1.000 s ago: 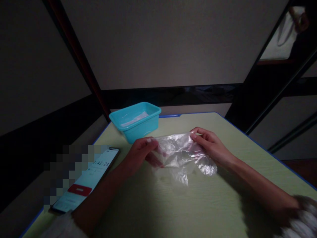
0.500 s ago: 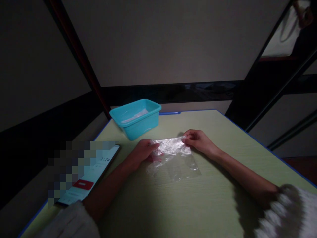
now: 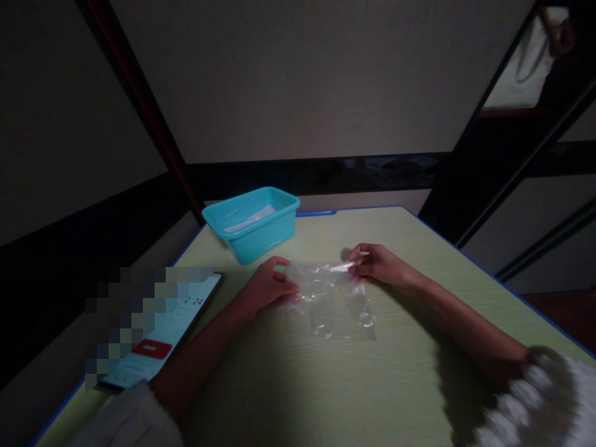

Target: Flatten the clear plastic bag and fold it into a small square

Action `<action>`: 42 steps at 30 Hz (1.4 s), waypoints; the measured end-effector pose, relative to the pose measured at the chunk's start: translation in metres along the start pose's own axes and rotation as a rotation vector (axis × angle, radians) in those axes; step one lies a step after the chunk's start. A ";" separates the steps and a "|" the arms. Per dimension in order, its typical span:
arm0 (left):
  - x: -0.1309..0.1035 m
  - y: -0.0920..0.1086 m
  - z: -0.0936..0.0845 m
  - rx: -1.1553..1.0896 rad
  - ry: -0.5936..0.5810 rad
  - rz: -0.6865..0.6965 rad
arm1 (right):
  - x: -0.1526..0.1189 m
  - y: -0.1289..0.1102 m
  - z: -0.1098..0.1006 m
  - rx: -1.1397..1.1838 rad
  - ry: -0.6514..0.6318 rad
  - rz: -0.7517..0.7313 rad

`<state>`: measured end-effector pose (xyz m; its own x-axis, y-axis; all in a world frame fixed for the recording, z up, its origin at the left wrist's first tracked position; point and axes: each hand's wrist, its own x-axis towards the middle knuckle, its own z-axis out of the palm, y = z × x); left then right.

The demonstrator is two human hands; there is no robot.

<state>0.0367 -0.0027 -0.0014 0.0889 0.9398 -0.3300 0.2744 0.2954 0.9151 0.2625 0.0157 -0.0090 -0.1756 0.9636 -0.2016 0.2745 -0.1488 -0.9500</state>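
A clear, wrinkled plastic bag (image 3: 326,304) lies spread low over the table between my hands. My left hand (image 3: 267,285) is at its upper left side, thumb on the film and index finger held apart; pinkish fingertips show through the plastic below the thumb. At the upper right corner, my right hand (image 3: 379,267) pinches the film loosely, its index finger lifted off the thumb. The plastic partly covers the lower fingers of both hands.
Behind my left hand stands a turquoise plastic basket (image 3: 267,241) with whitish sheets (image 3: 251,218) inside. A lit phone (image 3: 172,329), partly pixelated, lies at the left. The pale table (image 3: 335,397) has a blue edge, with dark-banded panels (image 3: 316,81) beyond it.
The bunched, shiny upper part of the bag has opened out flatter. Both index fingers have lifted away from the film, and my left thumb sits slightly lower.
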 end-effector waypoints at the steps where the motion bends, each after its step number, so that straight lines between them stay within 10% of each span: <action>1: 0.001 0.000 0.001 0.001 0.026 0.022 | -0.003 -0.001 -0.003 -0.004 -0.028 0.023; 6: 0.008 -0.006 -0.003 0.093 0.124 0.174 | -0.015 -0.009 -0.022 -0.182 -0.358 0.076; 12: 0.010 -0.011 -0.013 0.299 0.225 0.315 | -0.009 -0.011 -0.026 -0.471 -0.050 -0.466; 25: 0.003 -0.011 -0.020 0.511 -0.016 0.219 | -0.008 -0.003 -0.013 -0.567 -0.350 -0.417; 32: 0.005 -0.008 -0.023 0.605 0.180 0.279 | -0.007 -0.013 0.000 -0.599 -0.178 -0.710; 42: 0.010 -0.009 -0.023 0.637 0.245 0.301 | 0.025 0.013 0.013 -0.629 -0.278 -0.865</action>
<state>0.0126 0.0078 -0.0073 0.0519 0.9977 0.0427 0.7807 -0.0672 0.6213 0.2496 0.0346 -0.0293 -0.7247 0.5930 0.3510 0.3745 0.7665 -0.5218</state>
